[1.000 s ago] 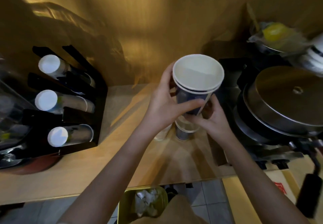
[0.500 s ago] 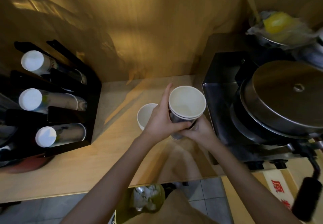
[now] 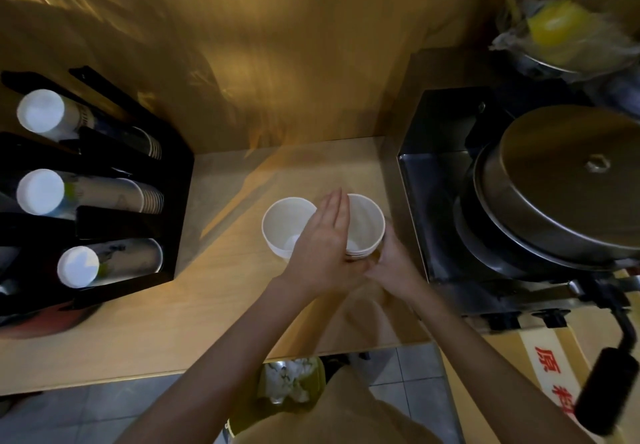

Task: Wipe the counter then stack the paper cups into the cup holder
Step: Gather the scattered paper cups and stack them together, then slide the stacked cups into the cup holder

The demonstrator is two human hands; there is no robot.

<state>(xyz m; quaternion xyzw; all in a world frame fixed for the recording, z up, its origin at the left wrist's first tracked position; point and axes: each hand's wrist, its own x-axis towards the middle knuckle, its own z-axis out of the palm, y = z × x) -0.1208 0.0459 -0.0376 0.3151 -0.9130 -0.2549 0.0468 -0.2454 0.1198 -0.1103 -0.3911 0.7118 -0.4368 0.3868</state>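
On the table, the cup holder stands at the left with three rows of cups lying in it, and a machine stands at the right. Between them two cups stand side by side, touching: a single cup left, a nested stack right.

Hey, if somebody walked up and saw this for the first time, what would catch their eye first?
Probably the two hands, left hand and right hand, closing around a nested cup stack at the middle of the wooden counter, with a single white cup standing just left of it. Next, the black cup holder at the left and the big round metal lid at the right.
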